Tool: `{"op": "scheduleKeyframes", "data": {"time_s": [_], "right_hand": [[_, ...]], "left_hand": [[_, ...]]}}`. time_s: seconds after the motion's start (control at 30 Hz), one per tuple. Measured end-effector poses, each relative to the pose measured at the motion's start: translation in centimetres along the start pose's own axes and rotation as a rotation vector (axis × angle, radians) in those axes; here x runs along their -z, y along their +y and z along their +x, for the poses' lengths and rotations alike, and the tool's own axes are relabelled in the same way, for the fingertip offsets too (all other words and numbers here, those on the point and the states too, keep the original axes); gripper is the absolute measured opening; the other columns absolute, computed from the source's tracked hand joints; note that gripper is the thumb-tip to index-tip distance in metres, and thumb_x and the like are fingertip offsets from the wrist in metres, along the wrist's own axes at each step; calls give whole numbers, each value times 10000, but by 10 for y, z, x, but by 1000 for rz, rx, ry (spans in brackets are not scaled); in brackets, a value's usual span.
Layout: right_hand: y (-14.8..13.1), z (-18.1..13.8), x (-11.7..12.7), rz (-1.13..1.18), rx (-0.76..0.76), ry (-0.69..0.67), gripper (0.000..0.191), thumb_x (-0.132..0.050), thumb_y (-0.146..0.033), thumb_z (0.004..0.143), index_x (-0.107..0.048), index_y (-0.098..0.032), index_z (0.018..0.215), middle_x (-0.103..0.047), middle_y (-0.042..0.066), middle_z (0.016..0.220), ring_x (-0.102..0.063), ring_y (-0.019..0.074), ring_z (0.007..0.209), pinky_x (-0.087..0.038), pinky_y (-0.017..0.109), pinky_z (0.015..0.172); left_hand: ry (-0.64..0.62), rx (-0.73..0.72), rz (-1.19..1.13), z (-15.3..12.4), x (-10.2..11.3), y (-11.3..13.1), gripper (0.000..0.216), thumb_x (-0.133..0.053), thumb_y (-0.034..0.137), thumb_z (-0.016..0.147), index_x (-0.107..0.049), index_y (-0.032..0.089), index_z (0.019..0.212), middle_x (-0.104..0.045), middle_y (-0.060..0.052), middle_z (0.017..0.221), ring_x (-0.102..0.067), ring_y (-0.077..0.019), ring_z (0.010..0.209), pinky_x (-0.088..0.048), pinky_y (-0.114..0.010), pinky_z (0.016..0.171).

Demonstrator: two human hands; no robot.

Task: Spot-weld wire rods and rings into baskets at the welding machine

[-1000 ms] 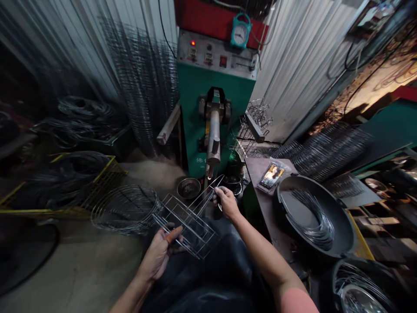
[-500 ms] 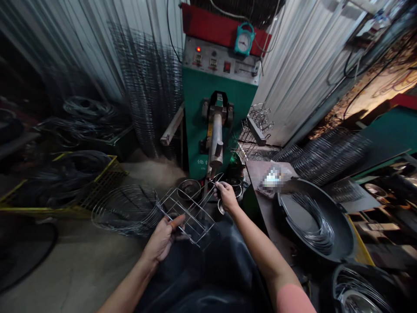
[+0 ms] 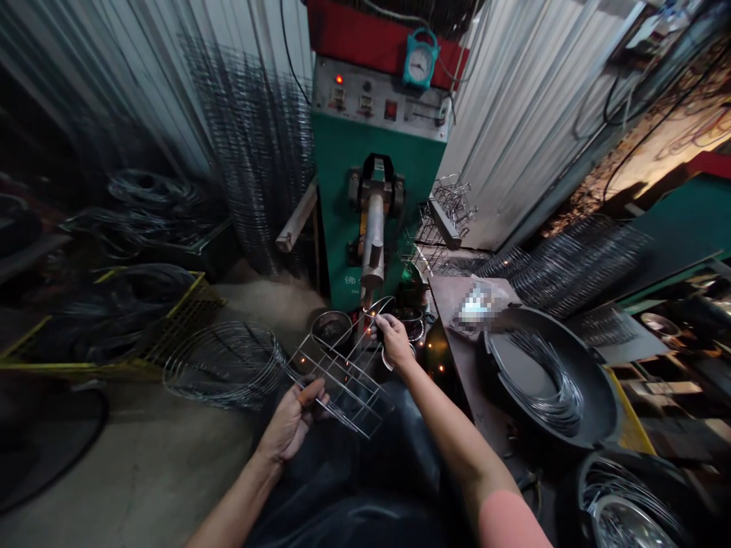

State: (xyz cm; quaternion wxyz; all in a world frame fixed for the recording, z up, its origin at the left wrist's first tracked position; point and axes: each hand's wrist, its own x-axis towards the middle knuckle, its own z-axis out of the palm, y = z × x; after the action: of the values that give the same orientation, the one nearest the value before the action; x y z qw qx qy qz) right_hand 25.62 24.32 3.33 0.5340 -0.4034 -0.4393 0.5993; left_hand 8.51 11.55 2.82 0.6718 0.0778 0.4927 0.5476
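My left hand (image 3: 295,420) is closed around the near left edge of a wire rack (image 3: 343,369), an open grid of thin metal rods, held tilted over my lap. My right hand (image 3: 392,340) pinches a thin curved wire (image 3: 384,304) at the rack's far corner. That corner is at the electrode tips of a green spot welder (image 3: 374,259), right by my right fingertips. Orange sparks fly around the tips and over the rack. My fingers hide just where wire and rack meet.
Coiled wire rings (image 3: 225,364) lie on the floor at left, beside a yellow crate (image 3: 188,320). At right, a dark round pan (image 3: 605,403) holds wire, near a small table (image 3: 451,304). Stacked wire racks (image 3: 256,152) lean against the corrugated wall. Metal bowls (image 3: 331,329) sit below the electrodes.
Sparks have appeared at the electrode tips and scattered outward. The rack's near end has shifted slightly right. Both hands keep their grips, and the camera view has moved a little.
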Motion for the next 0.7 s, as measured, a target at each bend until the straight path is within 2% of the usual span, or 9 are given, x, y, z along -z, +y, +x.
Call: {"op": "scheduleKeyframes", "data": {"time_s": [0.13,0.27,0.37,0.53,0.7], "right_hand": [[0,-25,-3,-18,23,-27,300,-605,-458,731,-520,-172,697,-532,-33,581,-483,67,484,-401,187,469],[5,-52,-5,-3,7,5,292,-583,-461,750,-524,-178,713,-536,-28,587,-505,81,506,-426,202,497],[4,-67,-1,-5,-40,-27,258,-563,-427,764,-540,-174,721,-548,-22,590,-514,85,505,-428,207,498],[-5,-79,9,-66,-90,-122,189,-582,-341,727,-555,-156,699,-564,-17,569,-529,91,486,-426,216,498],[-11,-80,12,-56,-145,-131,182,-608,-329,697,-561,-154,694,-563,-23,559,-519,85,470,-420,211,483]], "left_hand": [[-6,20,-43,-14,14,-15,306,-708,126,615,-535,160,865,-551,17,668,-560,-120,589,-498,-242,528],[-82,-78,5,-35,25,-30,386,-771,242,590,-504,179,862,-534,39,643,-516,-99,582,-458,-213,538],[-79,-152,70,-48,30,-35,446,-782,281,581,-469,204,890,-537,50,648,-498,-97,592,-438,-210,548],[-103,-187,149,-58,39,-39,426,-756,320,617,-452,216,897,-543,49,648,-484,-102,601,-434,-225,571],[-108,-215,162,-62,43,-42,438,-758,332,612,-442,217,894,-541,52,642,-482,-103,600,-429,-225,572]]}}
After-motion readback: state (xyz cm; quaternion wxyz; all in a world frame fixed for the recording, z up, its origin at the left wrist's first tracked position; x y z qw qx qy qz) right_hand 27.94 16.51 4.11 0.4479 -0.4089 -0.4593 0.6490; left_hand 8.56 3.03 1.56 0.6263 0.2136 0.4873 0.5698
